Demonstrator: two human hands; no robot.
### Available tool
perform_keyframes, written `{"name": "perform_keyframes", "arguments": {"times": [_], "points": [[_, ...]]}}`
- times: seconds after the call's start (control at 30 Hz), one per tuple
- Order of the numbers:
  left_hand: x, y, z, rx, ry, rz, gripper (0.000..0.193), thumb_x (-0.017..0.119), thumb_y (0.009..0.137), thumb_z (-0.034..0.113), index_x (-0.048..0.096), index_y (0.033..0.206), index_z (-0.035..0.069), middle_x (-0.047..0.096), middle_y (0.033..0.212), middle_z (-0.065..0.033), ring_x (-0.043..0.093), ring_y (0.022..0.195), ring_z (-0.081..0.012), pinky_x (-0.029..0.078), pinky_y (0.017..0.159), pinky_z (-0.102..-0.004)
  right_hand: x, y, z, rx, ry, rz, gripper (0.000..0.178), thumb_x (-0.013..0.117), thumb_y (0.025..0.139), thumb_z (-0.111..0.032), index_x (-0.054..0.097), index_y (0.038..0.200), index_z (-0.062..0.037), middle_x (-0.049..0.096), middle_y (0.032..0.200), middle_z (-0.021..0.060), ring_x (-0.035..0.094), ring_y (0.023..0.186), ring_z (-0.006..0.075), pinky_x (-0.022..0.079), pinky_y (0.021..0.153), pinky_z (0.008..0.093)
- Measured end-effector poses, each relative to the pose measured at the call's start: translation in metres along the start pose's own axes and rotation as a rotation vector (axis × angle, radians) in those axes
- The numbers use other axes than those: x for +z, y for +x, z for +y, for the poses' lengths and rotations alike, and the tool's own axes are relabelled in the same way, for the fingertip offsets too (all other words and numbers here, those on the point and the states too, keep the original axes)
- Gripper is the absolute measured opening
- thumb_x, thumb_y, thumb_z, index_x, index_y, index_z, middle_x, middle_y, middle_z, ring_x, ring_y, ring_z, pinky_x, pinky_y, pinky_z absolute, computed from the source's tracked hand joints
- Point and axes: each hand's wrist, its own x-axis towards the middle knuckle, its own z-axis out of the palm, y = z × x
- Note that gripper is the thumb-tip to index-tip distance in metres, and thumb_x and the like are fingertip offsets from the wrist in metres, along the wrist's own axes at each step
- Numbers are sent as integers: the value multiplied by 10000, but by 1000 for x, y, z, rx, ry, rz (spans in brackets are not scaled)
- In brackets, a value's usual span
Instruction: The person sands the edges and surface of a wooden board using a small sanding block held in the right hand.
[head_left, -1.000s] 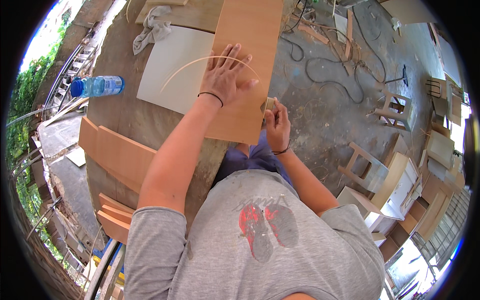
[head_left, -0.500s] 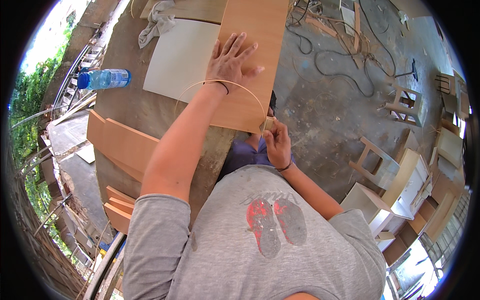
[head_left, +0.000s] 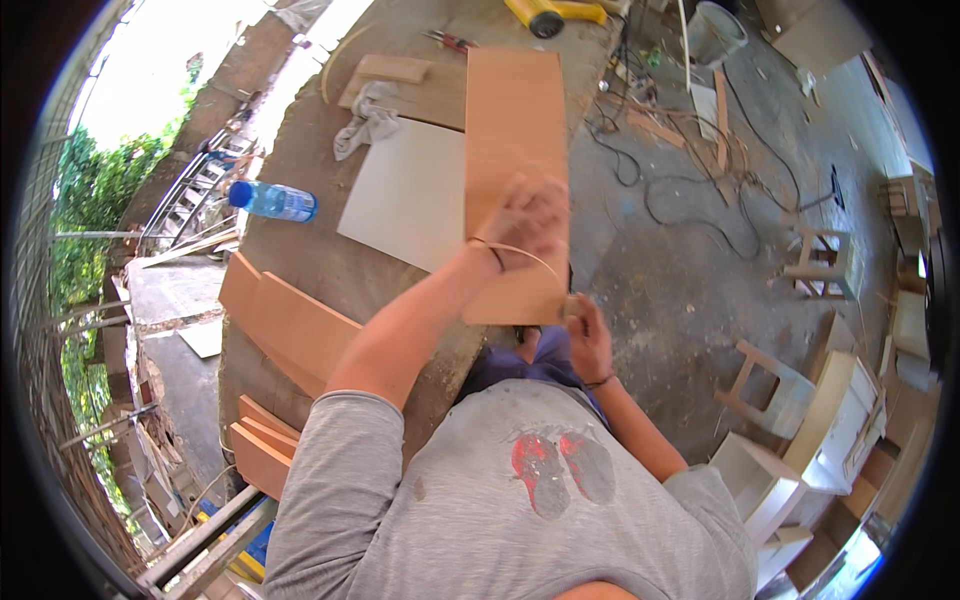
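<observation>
A long wood-coloured board point(head_left: 515, 120) lies lengthwise on the work surface, its near end close to my body. Over its near half is my left hand point(head_left: 530, 215), smeared by motion, so its fingers cannot be read. A thin pale strip point(head_left: 520, 250) curves from near my left wrist toward the board's near right corner. Beside that corner, my right hand point(head_left: 592, 342) is closed on a small tan block point(head_left: 571, 305), held at the board's right edge. Where the strip's lower end meets the block is too blurred to tell.
A white panel point(head_left: 405, 195) and a rag point(head_left: 368, 120) lie left of the board. Further left are a blue-capped bottle point(head_left: 275, 202) and several brown boards point(head_left: 290, 320). A yellow tool point(head_left: 555, 14) sits at the far end. Cables point(head_left: 690, 225) and wooden furniture point(head_left: 770, 390) occupy the floor at right.
My left hand has come nearer along the board, lost its flat spread, and blurred. The strip's loop looks smaller. My right hand still holds the block by the corner. The view has shifted.
</observation>
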Motion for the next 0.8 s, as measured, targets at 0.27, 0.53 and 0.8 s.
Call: {"name": "perform_keyframes", "arguments": {"times": [0.27, 0.53, 0.8], "points": [[-9, 22, 15, 79, -183, -37, 478, 542, 876, 533, 631, 1096, 118, 513, 1283, -108, 356, 1331, -284, 162, 1157, -540, -36, 34, 10, 133, 113, -63, 354, 488, 1011, -135, 530, 1356, -64, 614, 1120, 39, 566, 911, 87, 501, 714, 245], [-2, 20, 24, -309, -120, 137, 527, 570, 853, 535, 596, 1094, 67, 501, 1217, -142, 353, 1294, -315, 140, 1116, -583, -46, 90, 15, 147, 142, -40, 293, 475, 1009, -130, 600, 1252, -23, 622, 1019, 69, 547, 692, 116, 476, 635, 261], [-10, 21, 3, -565, -131, 32, 540, 547, 863, 520, 601, 1173, 81, 484, 1292, -155, 336, 1322, -313, 80, 1150, -589, -53, 165, -16, 84, 55, -212, 278, 499, 998, -164, 627, 1213, -42, 663, 1028, 100, 598, 841, 145, 490, 766, 276]]}}
